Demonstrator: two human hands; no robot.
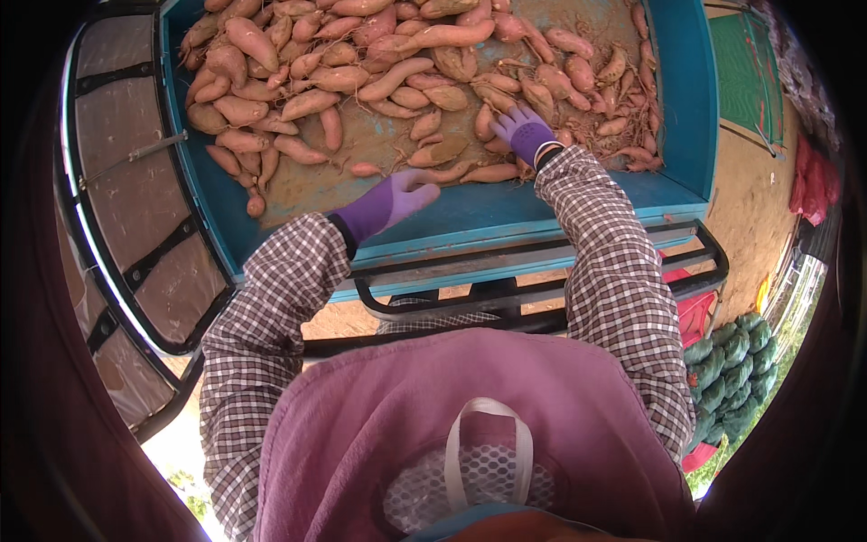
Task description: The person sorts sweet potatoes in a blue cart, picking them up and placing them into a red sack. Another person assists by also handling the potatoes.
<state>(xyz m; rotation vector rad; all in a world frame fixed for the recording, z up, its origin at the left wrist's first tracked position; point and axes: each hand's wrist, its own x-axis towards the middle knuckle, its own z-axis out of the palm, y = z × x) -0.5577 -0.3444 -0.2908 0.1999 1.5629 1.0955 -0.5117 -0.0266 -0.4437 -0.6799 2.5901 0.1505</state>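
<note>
Both of my hands wear purple gloves over the bed of a blue-walled cargo box (684, 101) that holds a heap of sweet potatoes (325, 78). My left hand (393, 201) hovers by the near wall, thumb and fingers apart, with nothing seen between them. Just beyond its fingertips lies a slim sweet potato (452, 173). Palm down, my right hand (525, 133) rests on sweet potatoes at the right of the heap, its fingers slightly spread. What lies under that palm is hidden. A brownish sweet potato (438, 152) sits between the two hands.
Along the near wall runs a black metal rail (474, 301). A framed panel with black straps (129, 176) flanks the box on the left. Smaller, rooty sweet potatoes (620, 129) fill the right corner. Several green bundles (731, 369) and a red crate (694, 318) stand at right.
</note>
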